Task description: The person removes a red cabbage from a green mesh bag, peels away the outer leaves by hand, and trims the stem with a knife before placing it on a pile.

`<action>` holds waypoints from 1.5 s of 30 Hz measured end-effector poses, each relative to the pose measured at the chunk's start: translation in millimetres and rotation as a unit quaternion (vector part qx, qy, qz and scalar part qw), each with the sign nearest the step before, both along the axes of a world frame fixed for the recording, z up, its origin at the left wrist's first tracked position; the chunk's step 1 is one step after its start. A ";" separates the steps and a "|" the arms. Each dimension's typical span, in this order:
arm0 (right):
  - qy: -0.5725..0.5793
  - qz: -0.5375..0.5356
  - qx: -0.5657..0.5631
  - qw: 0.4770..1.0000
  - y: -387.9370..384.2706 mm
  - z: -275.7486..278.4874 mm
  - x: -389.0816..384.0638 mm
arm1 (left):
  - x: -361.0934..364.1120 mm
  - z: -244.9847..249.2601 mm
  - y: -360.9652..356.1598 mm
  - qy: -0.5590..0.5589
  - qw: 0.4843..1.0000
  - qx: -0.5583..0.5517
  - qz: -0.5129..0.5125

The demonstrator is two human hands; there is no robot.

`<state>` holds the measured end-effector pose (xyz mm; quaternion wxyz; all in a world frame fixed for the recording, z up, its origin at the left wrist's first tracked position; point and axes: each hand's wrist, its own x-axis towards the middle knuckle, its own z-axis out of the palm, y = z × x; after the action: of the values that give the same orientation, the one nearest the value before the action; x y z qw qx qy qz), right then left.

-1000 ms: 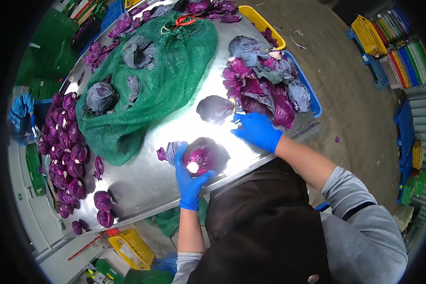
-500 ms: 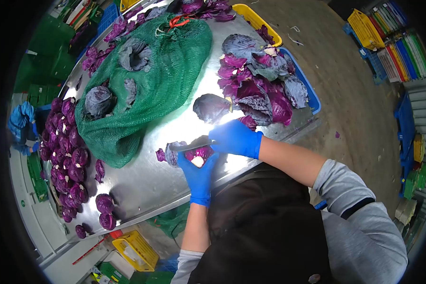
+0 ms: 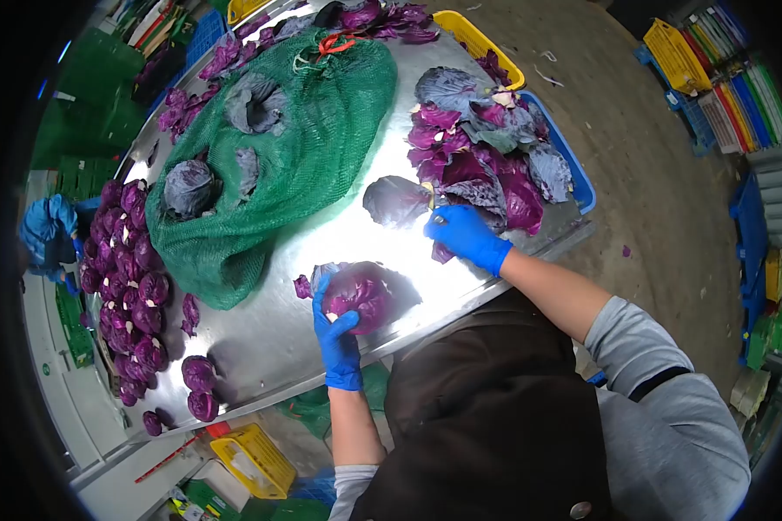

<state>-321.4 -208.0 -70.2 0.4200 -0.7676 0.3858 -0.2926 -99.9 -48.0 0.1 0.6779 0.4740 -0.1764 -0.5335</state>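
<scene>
My left hand (image 3: 336, 334), in a blue glove, is closed around the side of a red cabbage (image 3: 361, 298) over the metal table. The cabbage's smooth purple side shows, with a pale cut spot near my thumb. A loose outer leaf (image 3: 324, 273) lies just behind my left fingers. To the right, my blue-gloved right hand (image 3: 466, 236) is closed on the knife (image 3: 440, 220); only a small grey part shows and the blade cannot be made out. This hand is beside the heap of stripped cabbage leaves (image 3: 473, 161) and a single greyish leaf (image 3: 395, 202).
A green net sack (image 3: 321, 143) with cabbages on it covers the middle of the metal table (image 3: 274, 347). Many trimmed red cabbages (image 3: 126, 278) are piled at the left, near a co-worker in blue (image 3: 48, 230). Blue (image 3: 573, 161) and yellow crates (image 3: 478, 39) stand along the right edge.
My right hand has moved right and away from the cabbage, taking the knife off it. The cabbage has turned in my left hand, so its smooth side now shows.
</scene>
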 end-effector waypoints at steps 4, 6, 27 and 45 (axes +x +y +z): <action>0.004 0.007 0.039 0.999 19.5 68.3 22.5 | -1.1 10.6 -5.8 -0.162 0.984 0.070 -0.011; 0.038 0.100 -0.038 0.994 28.5 89.2 38.8 | -10.8 11.8 -15.3 -0.228 0.969 0.085 -0.040; -0.223 -0.019 0.607 0.763 11.4 52.6 13.3 | -8.4 7.2 -2.8 -0.008 0.996 0.036 -0.086; 0.040 0.078 0.200 0.976 35.6 122.2 21.5 | -12.5 6.8 -5.6 0.117 0.992 0.000 0.048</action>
<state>-299.9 -172.4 51.9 0.5705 -0.7068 0.3922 -0.1453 -112.3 -53.6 6.9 0.7185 0.4163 -0.0731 -0.5523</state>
